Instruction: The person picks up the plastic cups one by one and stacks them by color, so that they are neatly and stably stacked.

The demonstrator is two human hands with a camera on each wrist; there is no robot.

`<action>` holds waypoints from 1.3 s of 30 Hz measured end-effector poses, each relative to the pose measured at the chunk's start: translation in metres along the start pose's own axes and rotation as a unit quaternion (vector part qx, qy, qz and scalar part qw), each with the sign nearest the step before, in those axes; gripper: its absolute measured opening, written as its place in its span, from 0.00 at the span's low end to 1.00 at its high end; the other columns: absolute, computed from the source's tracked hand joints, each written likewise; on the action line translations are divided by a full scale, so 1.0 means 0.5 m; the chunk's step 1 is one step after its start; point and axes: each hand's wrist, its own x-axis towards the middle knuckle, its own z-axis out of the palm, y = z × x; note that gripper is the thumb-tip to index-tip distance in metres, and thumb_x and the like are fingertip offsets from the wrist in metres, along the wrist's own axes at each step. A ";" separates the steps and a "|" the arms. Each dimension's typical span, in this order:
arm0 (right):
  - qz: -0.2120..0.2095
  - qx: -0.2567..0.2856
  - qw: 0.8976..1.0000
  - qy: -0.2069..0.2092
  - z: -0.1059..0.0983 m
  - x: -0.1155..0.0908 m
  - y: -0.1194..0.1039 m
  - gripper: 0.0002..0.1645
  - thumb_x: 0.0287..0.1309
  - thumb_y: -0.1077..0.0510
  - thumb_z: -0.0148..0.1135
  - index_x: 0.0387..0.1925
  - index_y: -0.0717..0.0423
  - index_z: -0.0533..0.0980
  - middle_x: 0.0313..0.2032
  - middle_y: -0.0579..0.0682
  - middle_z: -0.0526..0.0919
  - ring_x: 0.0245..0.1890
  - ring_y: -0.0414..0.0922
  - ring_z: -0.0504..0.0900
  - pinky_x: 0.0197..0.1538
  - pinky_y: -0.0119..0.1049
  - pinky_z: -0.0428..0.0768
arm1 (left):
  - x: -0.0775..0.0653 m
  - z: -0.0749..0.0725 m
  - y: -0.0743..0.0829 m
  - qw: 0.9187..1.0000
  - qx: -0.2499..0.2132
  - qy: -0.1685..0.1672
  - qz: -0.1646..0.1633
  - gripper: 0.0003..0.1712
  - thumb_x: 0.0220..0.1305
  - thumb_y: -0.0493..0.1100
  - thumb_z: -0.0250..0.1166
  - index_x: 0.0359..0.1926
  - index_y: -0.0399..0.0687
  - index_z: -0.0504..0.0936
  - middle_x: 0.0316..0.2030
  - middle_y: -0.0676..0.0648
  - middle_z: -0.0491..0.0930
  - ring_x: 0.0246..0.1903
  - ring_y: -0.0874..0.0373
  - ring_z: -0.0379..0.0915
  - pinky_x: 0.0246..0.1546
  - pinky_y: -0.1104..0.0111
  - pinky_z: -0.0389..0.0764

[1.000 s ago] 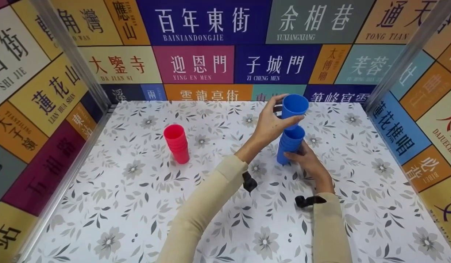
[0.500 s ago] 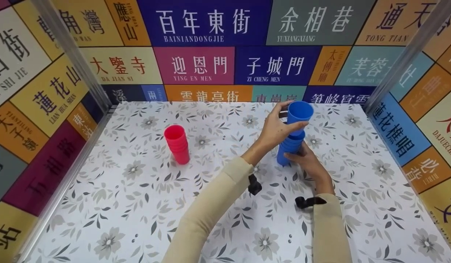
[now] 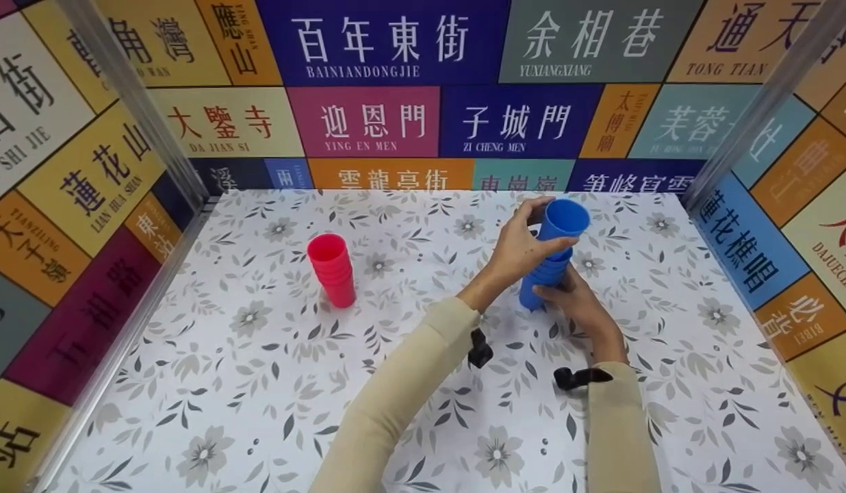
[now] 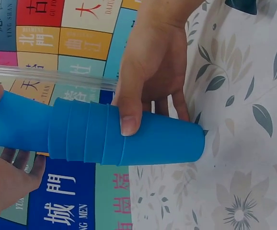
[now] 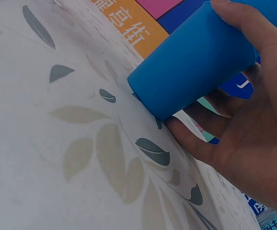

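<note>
A stack of nested blue cups (image 3: 538, 291) stands upright on the table at the right of centre in the head view. My left hand (image 3: 517, 245) grips the uppermost blue cup (image 3: 567, 222), thumb on the near side. In the left wrist view the lower part of this upper cup (image 4: 21, 120) goes into the top rim of the stack (image 4: 162, 139). My right hand (image 3: 579, 301) holds the stack low down, thumb across its side. In the right wrist view its fingers (image 5: 196, 141) curl round behind the bottom cup (image 5: 191, 62), whose base meets the table.
A stack of nested red cups (image 3: 332, 270) stands upright on the left of the table. White cloth (image 3: 204, 383) with grey flowers and leaves covers the tabletop. Panels with colourful street-sign prints (image 3: 368, 120) wall in the back and sides.
My left hand has moved down and slightly right, lowering the upper blue cup into the stack. The right hand stays on the stack, and the red cups have not moved.
</note>
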 end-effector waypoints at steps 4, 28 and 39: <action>0.003 0.002 1.000 -0.001 0.002 0.001 0.001 0.56 0.66 0.54 0.64 0.81 0.45 0.38 0.79 0.59 0.50 0.79 0.59 0.50 0.79 0.58 0.48 | -0.002 -0.004 -0.003 1.000 0.004 -0.001 0.009 0.45 0.57 0.48 0.76 0.73 0.55 0.65 0.65 0.48 0.76 0.66 0.56 0.70 0.68 0.58 0.73; 0.035 -0.005 0.999 0.013 -0.007 0.007 -0.001 0.58 0.64 0.52 0.66 0.80 0.46 0.37 0.79 0.62 0.49 0.79 0.61 0.47 0.79 0.60 0.47 | -0.020 -0.074 -0.017 1.000 0.005 0.010 0.023 0.42 0.61 0.47 0.72 0.74 0.51 0.64 0.66 0.47 0.75 0.67 0.55 0.69 0.70 0.54 0.69; -0.036 -0.043 0.998 0.021 -0.037 -0.029 -0.042 0.44 0.72 0.56 0.55 0.79 0.58 0.44 0.77 0.65 0.51 0.78 0.62 0.50 0.78 0.62 0.48 | -0.021 -0.111 -0.021 0.999 0.018 0.026 0.018 0.41 0.61 0.48 0.72 0.73 0.51 0.65 0.65 0.47 0.75 0.67 0.54 0.69 0.70 0.60 0.70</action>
